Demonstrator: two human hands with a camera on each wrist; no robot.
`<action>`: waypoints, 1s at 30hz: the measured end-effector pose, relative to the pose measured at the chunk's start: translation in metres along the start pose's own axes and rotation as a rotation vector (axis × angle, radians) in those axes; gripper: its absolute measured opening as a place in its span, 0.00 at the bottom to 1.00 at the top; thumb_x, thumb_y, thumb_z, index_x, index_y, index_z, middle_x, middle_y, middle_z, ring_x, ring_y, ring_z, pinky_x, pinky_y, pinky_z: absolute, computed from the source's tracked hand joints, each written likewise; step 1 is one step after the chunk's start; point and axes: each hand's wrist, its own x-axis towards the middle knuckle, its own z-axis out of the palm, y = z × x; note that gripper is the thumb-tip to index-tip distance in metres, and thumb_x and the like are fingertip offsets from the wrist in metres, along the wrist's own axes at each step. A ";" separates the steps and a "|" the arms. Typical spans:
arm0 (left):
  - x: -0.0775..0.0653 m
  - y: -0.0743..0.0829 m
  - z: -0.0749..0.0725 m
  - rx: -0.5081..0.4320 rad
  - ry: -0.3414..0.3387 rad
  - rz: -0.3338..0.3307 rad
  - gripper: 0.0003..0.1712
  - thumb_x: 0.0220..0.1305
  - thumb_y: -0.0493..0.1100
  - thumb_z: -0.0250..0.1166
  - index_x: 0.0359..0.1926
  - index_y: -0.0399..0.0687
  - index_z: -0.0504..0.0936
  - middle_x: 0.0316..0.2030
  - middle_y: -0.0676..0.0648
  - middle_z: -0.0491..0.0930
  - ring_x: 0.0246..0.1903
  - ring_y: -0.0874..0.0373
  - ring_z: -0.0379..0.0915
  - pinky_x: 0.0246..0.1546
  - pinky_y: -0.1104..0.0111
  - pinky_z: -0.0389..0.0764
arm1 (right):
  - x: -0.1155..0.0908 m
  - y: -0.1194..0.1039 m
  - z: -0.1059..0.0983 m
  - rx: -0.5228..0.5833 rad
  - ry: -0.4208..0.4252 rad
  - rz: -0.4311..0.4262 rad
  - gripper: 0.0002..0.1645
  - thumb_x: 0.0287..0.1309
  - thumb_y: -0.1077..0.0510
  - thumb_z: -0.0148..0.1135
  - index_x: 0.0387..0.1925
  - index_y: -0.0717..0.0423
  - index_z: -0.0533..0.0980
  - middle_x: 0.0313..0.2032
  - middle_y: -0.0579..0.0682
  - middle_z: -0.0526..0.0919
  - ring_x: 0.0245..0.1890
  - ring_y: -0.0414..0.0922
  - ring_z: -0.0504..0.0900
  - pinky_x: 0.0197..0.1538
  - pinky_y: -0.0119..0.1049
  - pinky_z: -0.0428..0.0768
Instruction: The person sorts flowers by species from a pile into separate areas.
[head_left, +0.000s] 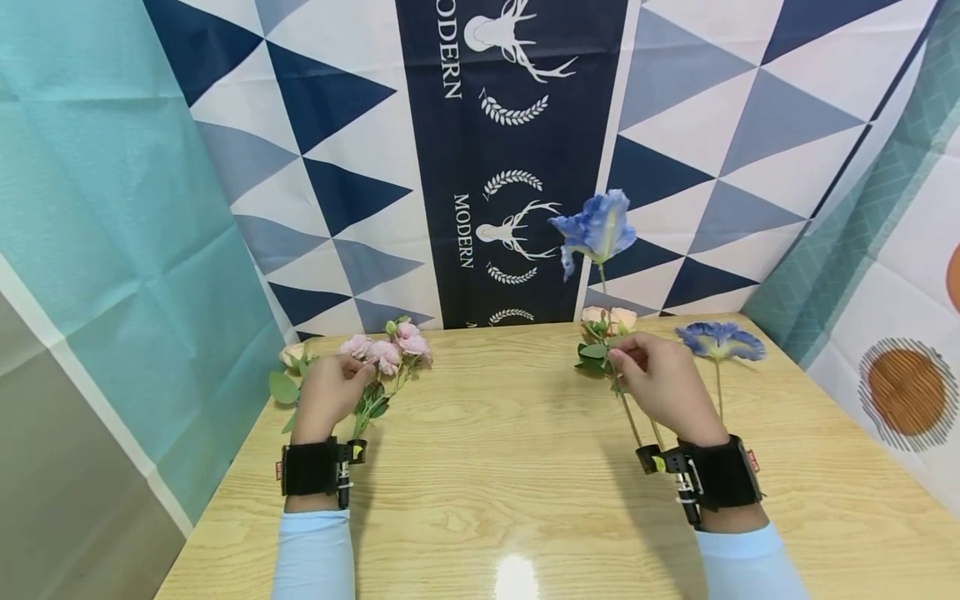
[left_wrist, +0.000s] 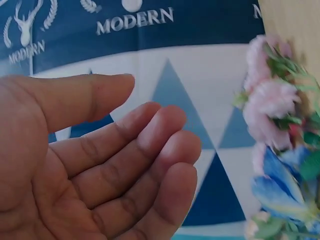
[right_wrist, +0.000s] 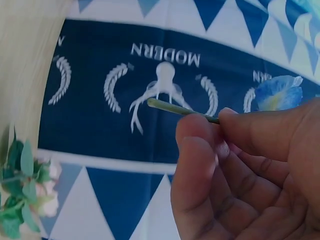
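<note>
Long-stemmed blue flower: you have it raised at the right side of the table, its head up against the patterned backdrop. Starting from the left, a teal cloth hangs beside the table. A peach flower with green leaves sits near that edge, partly behind your left hand. That hand is empty, its fingers loosely bent and the thumb apart from them. Just beyond it lies a bunch of pink flowers; the left wrist view also shows another blue bloom against the bunch. Across the table, peach roses with green leaves lie by the back edge. Your right hand pinches the raised stem between thumb and fingers, and its cut end sticks out past them. Farther right, a second blue flower is near the back corner.
</note>
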 end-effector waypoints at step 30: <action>0.010 -0.056 0.031 0.070 -0.237 -0.119 0.06 0.64 0.37 0.71 0.36 0.36 0.88 0.38 0.38 0.85 0.33 0.48 0.79 0.33 0.56 0.79 | -0.009 0.152 -0.021 0.050 0.038 0.397 0.21 0.78 0.53 0.51 0.46 0.70 0.79 0.26 0.53 0.85 0.25 0.45 0.84 0.31 0.40 0.85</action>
